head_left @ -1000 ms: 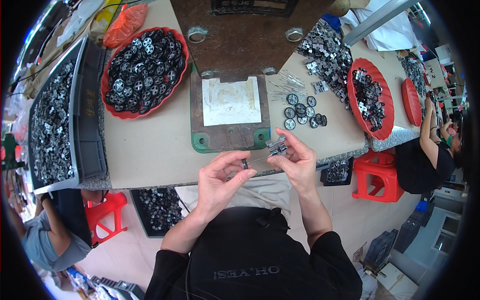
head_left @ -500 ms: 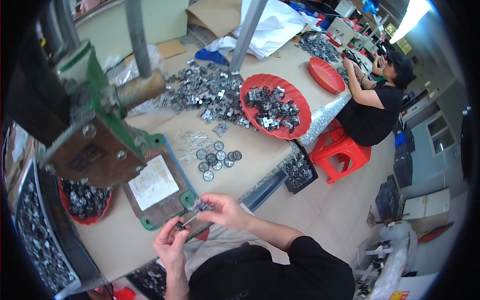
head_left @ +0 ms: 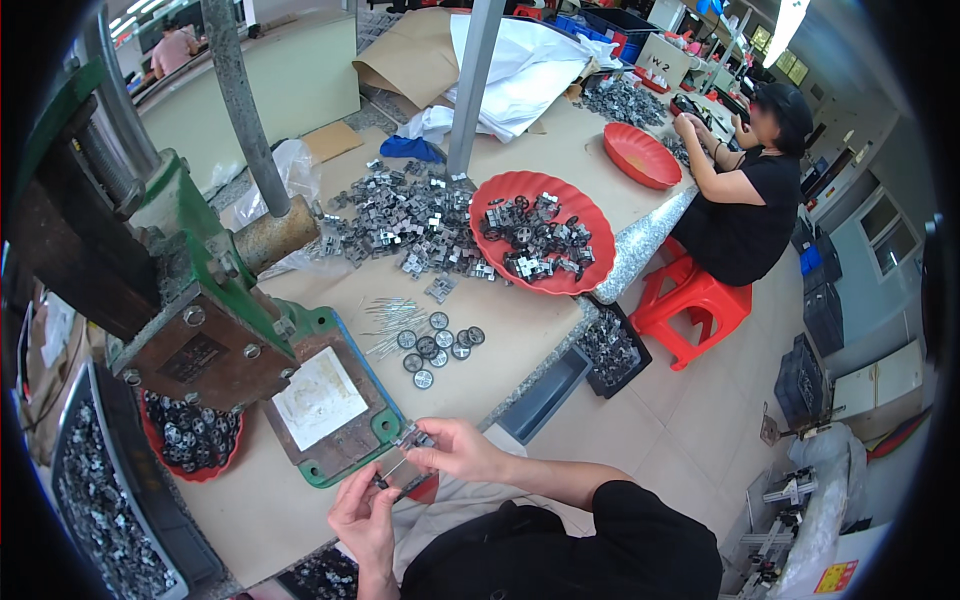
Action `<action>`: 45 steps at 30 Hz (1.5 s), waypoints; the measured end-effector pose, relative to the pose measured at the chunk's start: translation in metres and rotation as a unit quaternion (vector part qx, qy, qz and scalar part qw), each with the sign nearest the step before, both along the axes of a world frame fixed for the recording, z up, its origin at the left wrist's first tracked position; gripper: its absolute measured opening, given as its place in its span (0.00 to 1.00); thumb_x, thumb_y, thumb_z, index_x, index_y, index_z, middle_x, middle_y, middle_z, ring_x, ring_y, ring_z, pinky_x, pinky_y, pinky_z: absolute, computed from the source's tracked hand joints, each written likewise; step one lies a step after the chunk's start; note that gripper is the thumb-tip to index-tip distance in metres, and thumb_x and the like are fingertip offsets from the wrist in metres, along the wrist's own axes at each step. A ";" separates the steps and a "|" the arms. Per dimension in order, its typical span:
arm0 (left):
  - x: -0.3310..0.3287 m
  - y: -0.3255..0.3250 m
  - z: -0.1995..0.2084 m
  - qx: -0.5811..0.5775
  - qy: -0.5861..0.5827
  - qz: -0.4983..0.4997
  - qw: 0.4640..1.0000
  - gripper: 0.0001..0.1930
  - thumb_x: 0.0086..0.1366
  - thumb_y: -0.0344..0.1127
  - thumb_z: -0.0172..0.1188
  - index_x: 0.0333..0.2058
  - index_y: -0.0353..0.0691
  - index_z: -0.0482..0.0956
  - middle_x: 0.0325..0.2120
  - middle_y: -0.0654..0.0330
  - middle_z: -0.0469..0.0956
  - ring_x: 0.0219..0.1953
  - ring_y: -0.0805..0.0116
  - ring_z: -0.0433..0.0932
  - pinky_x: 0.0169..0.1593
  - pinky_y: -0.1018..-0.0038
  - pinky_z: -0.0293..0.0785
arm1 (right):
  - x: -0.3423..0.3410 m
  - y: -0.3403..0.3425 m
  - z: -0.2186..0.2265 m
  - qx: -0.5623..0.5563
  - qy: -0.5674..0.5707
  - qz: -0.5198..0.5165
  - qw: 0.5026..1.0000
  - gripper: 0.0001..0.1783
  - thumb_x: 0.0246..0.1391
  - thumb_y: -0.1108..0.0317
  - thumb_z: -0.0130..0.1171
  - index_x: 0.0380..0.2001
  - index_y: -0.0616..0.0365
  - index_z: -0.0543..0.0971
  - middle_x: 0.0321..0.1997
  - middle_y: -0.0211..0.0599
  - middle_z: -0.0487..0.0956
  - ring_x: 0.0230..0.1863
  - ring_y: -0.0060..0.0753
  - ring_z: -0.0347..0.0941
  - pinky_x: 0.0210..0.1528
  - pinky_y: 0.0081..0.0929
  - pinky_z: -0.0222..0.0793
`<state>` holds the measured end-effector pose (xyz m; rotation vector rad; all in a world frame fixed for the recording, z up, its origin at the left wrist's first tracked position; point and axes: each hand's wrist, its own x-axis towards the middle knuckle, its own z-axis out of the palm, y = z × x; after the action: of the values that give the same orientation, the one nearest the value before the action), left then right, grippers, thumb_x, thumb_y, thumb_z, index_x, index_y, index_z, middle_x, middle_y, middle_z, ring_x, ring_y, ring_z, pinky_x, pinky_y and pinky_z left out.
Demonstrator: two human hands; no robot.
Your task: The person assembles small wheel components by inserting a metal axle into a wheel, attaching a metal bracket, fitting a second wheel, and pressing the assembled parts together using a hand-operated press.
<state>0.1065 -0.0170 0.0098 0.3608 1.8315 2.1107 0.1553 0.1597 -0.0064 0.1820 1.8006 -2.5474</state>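
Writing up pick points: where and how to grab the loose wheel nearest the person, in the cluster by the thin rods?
Probably by its outer rim, pinched across opposite edges, coming from above on the person's side. The wheel appears to lie flat, its round rim clear toward the person; the other wheels and the thin rods lie beyond it.

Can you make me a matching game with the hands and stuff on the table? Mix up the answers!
1. Left hand
2. Right hand
3. White pad
4. Rod pile

A. On the press base
B. Holding a grey part
C. Beside loose wheels
D. Pinching a black wheel

Pairs: 1-D, 2-B, 3-A, 4-C
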 end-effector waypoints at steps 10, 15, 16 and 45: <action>0.007 -0.004 0.009 -0.090 0.053 0.025 0.994 0.16 0.50 0.16 0.60 0.40 0.28 0.77 0.38 0.53 0.76 0.34 0.70 0.76 0.39 0.78 0.75 | -0.001 -0.009 0.004 -0.018 0.003 -0.023 1.000 0.10 0.56 0.71 0.55 0.39 0.63 0.73 0.26 0.25 0.72 0.26 0.13 0.67 0.28 0.14 0.65; -0.001 0.004 0.001 -0.095 0.147 0.018 0.984 0.19 0.47 0.20 0.65 0.41 0.33 0.78 0.36 0.54 0.78 0.33 0.72 0.77 0.40 0.79 0.74 | -0.001 0.008 0.022 -0.026 -0.066 -0.004 0.997 0.09 0.55 0.72 0.55 0.38 0.64 0.74 0.28 0.28 0.74 0.25 0.15 0.69 0.26 0.17 0.67; -0.002 0.007 0.007 -0.132 0.251 0.029 0.959 0.19 0.45 0.21 0.66 0.41 0.35 0.79 0.37 0.53 0.78 0.33 0.71 0.78 0.38 0.77 0.75 | 0.000 0.008 0.020 -0.041 -0.074 0.009 0.996 0.09 0.55 0.72 0.55 0.38 0.64 0.74 0.28 0.28 0.74 0.25 0.15 0.69 0.26 0.17 0.67; 0.004 -0.003 0.001 0.086 -0.055 0.024 0.994 0.18 0.53 0.17 0.60 0.45 0.28 0.73 0.40 0.52 0.75 0.34 0.68 0.78 0.36 0.75 0.78 | -0.013 0.007 0.016 0.043 0.039 -0.001 0.998 0.13 0.56 0.67 0.55 0.39 0.67 0.76 0.33 0.34 0.73 0.28 0.17 0.69 0.28 0.15 0.65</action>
<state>0.1104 -0.0198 0.0108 0.2376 1.6180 2.2806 0.1421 0.1668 0.0093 0.0866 1.9404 -2.5136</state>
